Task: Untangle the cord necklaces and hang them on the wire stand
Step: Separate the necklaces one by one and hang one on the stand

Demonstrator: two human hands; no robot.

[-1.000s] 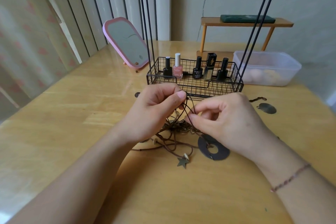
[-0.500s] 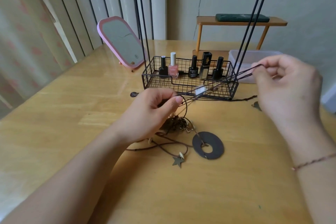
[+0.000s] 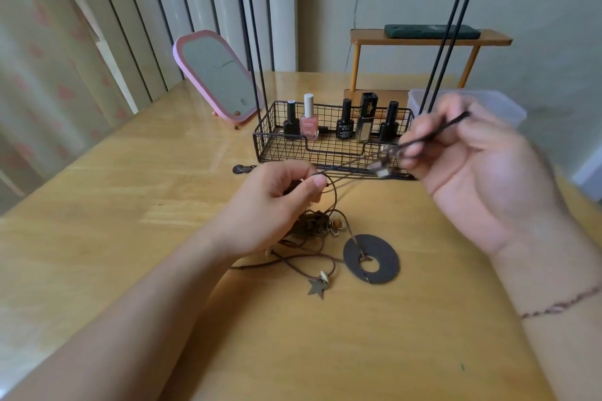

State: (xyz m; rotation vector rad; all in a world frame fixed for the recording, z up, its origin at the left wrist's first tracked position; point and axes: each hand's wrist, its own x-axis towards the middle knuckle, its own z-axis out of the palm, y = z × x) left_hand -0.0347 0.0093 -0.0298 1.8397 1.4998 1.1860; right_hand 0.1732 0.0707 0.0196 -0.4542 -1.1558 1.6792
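Left hand (image 3: 277, 205) pinches thin brown cord (image 3: 332, 192) above tangled cord necklaces (image 3: 312, 228) on wooden surface (image 3: 130, 238); right hand (image 3: 462, 159) pinches raised end. Limp, light, snag-prone: grip near knots.

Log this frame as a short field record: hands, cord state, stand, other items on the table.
left hand: pinches a cord above the tangle
right hand: raised, pinches a dark cord with beads, blurred
cord between hands: pulled out, not free of the tangle
on table: ring pendant, star pendant
wire stand: hooks bare as far as visible; basket holds five bottles
behind: pink mirror, plastic tub
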